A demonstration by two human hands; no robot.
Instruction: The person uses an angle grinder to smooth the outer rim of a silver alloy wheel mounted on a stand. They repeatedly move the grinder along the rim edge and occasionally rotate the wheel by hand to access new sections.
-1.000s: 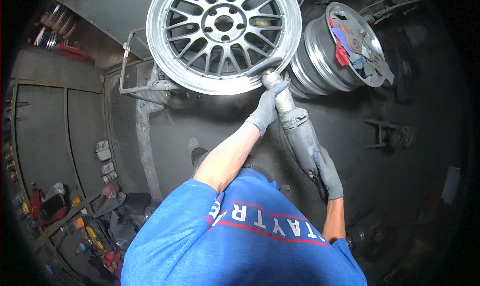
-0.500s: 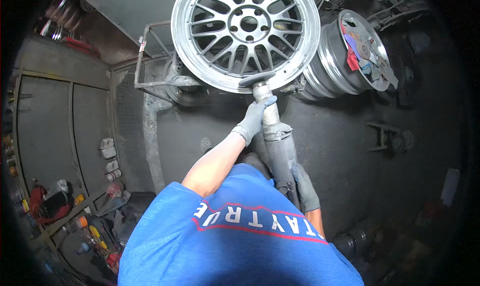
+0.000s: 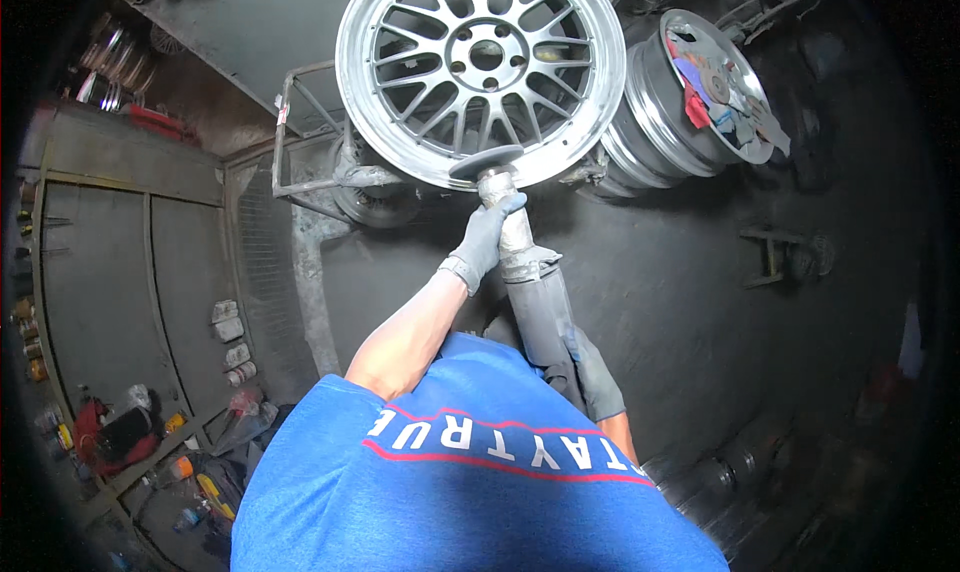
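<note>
While the left hand (image 3: 483, 242) wraps around the neck of a grey power tool (image 3: 540, 317) and the right hand (image 3: 597, 377) grips its back end, the tool sits just below a big silver wheel (image 3: 508, 50), its round disc (image 3: 487, 160) at the wheel's bottom edge. Dark grey floor (image 3: 660, 292) spreads below the wheel, and a grey wall (image 3: 100, 272) stands far left of it. Shiny wheels (image 3: 665, 102) sit just right. White letters between red lines cross the blue shirt (image 3: 480, 517) below the wheel.

Wheel lip (image 3: 395, 137) gleaming, glossy metal; wheel face (image 3: 487, 29) satin metal. Power tool body (image 3: 540, 312) matt, neck wrap (image 3: 515, 232) rough! Gloves (image 3: 482, 240) dull fabric, shirt (image 3: 480, 512) matt cloth.
</note>
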